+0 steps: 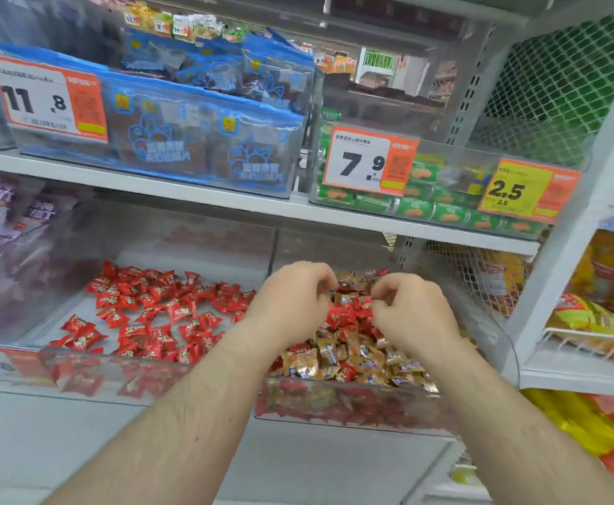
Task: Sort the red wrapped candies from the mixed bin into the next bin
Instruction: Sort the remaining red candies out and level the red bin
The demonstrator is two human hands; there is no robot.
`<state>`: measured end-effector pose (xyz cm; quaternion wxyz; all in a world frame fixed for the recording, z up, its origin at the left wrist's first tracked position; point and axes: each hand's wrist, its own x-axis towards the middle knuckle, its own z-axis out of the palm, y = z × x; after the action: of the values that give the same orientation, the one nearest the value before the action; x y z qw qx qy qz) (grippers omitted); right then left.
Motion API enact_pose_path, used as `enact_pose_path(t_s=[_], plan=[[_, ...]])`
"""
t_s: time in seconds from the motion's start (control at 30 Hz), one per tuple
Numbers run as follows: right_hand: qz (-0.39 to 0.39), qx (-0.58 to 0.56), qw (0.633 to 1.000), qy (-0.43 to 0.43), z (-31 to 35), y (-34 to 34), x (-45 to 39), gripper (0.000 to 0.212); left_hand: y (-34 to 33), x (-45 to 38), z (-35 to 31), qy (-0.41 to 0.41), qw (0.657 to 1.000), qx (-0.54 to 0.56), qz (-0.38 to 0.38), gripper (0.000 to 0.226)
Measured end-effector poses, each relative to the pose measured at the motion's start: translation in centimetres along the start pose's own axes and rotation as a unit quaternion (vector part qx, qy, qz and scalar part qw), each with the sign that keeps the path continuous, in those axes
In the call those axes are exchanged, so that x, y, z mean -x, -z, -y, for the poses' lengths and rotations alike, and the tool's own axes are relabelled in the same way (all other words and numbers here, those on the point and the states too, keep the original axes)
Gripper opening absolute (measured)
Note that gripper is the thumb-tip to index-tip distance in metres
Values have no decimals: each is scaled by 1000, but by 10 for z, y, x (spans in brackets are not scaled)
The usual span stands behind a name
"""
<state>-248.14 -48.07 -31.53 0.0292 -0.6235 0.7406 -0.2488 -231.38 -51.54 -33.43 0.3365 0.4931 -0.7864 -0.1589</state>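
Red wrapped candies [343, 317] lie among gold ones in the mixed bin [352, 410]; curled left hand [290, 304] and right hand [413, 311] hide their fingertips, grip unclear. Neighbouring bin [90, 377] sits left on white shelving [188, 193].

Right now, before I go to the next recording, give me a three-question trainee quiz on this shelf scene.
1. True or false: both hands are over the mixed bin.
2. Which bin holds only red candies? A) the one left of the mixed bin B) the one above it C) the wire basket
3. Fill in: the white price tag above the mixed bin reads ___.

Key:
1. True: the left hand and right hand have fingers curled down into the pile; what each grip holds is hidden.
2. A, the left bin.
3. 7.9
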Motion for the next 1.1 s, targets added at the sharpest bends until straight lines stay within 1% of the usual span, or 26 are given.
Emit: enact_pose_path(t_s=[0.07, 0.13, 0.2, 0.27, 0.3, 0.37, 0.47, 0.5, 0.6, 0.67, 0.73, 0.83, 0.9, 1.0, 1.1], plan=[[10, 6, 1000, -24, -17, 2, 0, 20, -18, -8, -5, 6, 997, -41, 65, 33], [15, 17, 999, -25, -29, -5, 2, 23, -35, -16, -9, 11, 991, -73, 116, 41], [8, 37, 999, -11, -37, -16, 5, 28, -48, -24, -9, 14, 985, -99, 141, 49], [8, 79, 997, 6, -42, -24, 5, 34, -56, -29, -9, 22, 975, -150, 164, 56], [15, 100, 995, 9, -43, -27, 3, 38, -58, -32, -9, 26, 967, -176, 182, 57], [31, 133, 990, 20, -40, -31, -2, 47, -61, -36, -7, 40, 959, -191, 204, 54], [54, 166, 984, 40, -34, -38, -9, 56, -60, -40, -3, 48, 966, -166, 194, 45], [59, 168, 983, 40, -33, -40, -10, 54, -59, -40, -1, 47, 968, -154, 192, 40], [46, 134, 989, 33, -32, -43, -9, 38, -54, -38, 2, 46, 971, -123, 198, 20], [41, 108, 993, 27, -33, -40, -8, 36, -49, -36, 4, 43, 975, -96, 195, 17], [40, 52, 998, 21, -38, -32, -7, 41, -41, -33, 5, 49, 984, -34, 167, 17], [42, -104, 994, -16, -44, -16, -5, 45, -27, -30, 3, 90, 988, 83, 89, 24], [30, -154, 987, -41, -45, -9, -4, 45, -19, -30, 3, 117, 985, 115, 57, 32], [16, -151, 987, -58, -38, -10, -5, 34, -13, -28, 2, 132, 985, 91, 59, 35], [45, -102, 993, -43, -28, -18, -8, 23, -16, -28, 3, 133, 988, 15, 77, 21]])
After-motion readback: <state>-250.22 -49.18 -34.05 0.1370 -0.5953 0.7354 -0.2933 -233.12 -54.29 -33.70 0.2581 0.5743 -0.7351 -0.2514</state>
